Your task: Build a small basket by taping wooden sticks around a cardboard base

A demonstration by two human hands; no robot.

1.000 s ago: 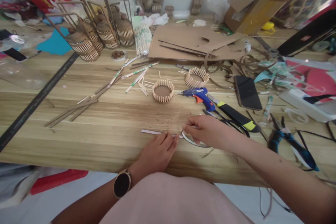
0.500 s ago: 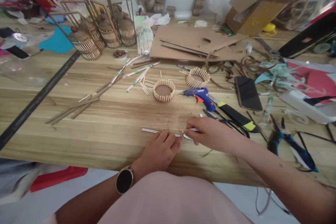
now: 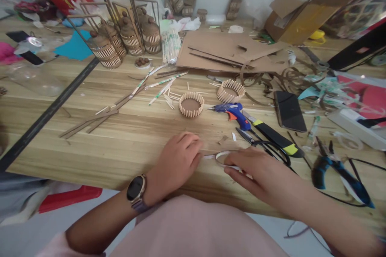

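Near edge of table (image 3: 90,156): left hand (image 3: 175,164) lies palm-down, fingers pressed together on a thin white strip (image 3: 209,156). Right hand (image 3: 259,174) pinches a tape roll (image 3: 224,158) just beside it. Strip's long axis runs parallel to the near edge, its visible end pointing right. Bare wood left of the hands; scissors (image 3: 259,141) and glue gun (image 3: 232,111) crowd the right. Farther back, 2 stick rings (image 3: 191,104).

A thin ring-shaped roll of pale double-sided tape (image 3: 223,158) lies flat near the front edge of the wooden tabletop (image 3: 126,140). A short white strip (image 3: 208,156) runs from its left side, flat on the wood.
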